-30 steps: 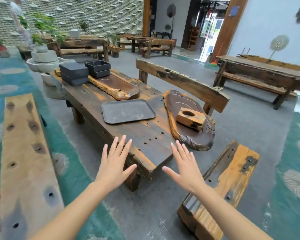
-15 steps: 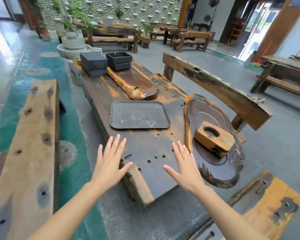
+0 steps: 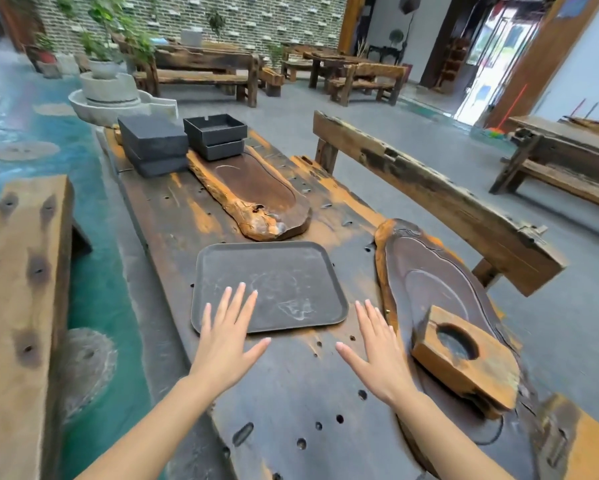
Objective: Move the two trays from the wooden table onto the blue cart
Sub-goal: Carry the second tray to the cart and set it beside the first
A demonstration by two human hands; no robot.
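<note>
A flat dark rectangular tray [image 3: 284,275] lies on the long wooden table [image 3: 291,393], near its middle. My left hand [image 3: 227,336] hovers with spread fingers over the tray's near left corner, holding nothing. My right hand [image 3: 376,351] is open too, over the table just right of the tray's near right corner. Two carved wooden tea trays also rest on the table: one [image 3: 256,188] beyond the dark tray and one [image 3: 436,282] at the right. No blue cart is in view.
Stacked dark boxes [image 3: 152,143] and square black trays [image 3: 216,135] stand at the table's far end. A wooden block with a round hole [image 3: 464,362] sits on the right tea tray. Benches flank the table left [image 3: 17,306] and right [image 3: 440,199].
I have moved closer to the table. Both open hands have advanced from the table's near end to the dark tray's near edge.
</note>
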